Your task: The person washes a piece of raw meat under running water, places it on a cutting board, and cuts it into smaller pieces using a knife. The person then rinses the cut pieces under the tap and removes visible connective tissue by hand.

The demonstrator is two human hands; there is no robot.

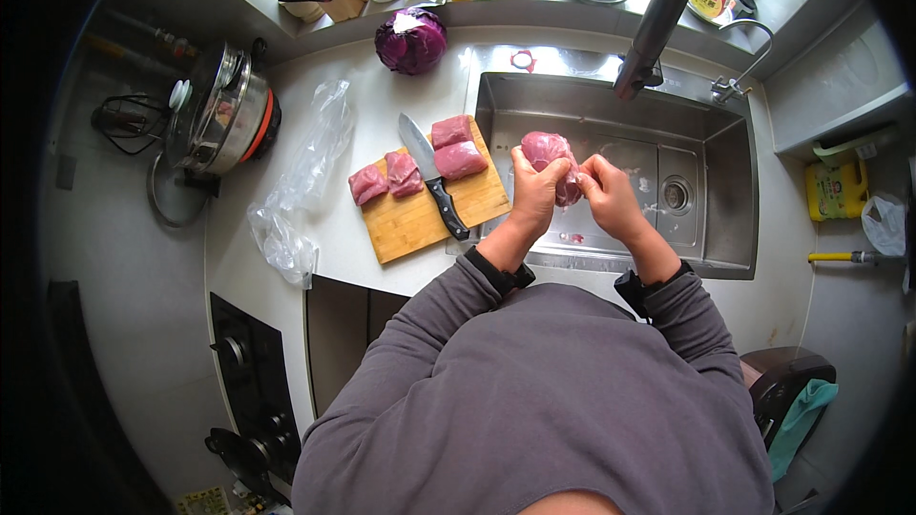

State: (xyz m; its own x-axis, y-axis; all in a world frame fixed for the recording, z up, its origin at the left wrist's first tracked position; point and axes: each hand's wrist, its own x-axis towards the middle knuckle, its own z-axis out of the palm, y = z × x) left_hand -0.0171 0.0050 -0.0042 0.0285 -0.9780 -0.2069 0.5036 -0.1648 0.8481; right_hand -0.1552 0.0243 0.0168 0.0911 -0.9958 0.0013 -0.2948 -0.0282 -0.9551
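Note:
Over the stainless steel sink (594, 121), my left hand (533, 189) holds a piece of raw meat (545, 149). My right hand (608, 194) pinches the right edge of that piece with thumb and fingers. To the left, a bamboo cutting board (401, 232) lies tilted on the counter, bearing several more chunks of raw meat (459, 159). A kitchen knife (418, 139) with a black handle lies across the board between the chunks, its handle towards me. Small scraps (571, 237) lie on the sink floor below my hands.
A crumpled clear plastic bag (308, 157) lies left of the board. Behind stands a red cabbage (411, 41). The faucet (655, 28) juts over the sink's back edge. A steel pot (232, 114) is at the left, above a black gas hob (250, 372).

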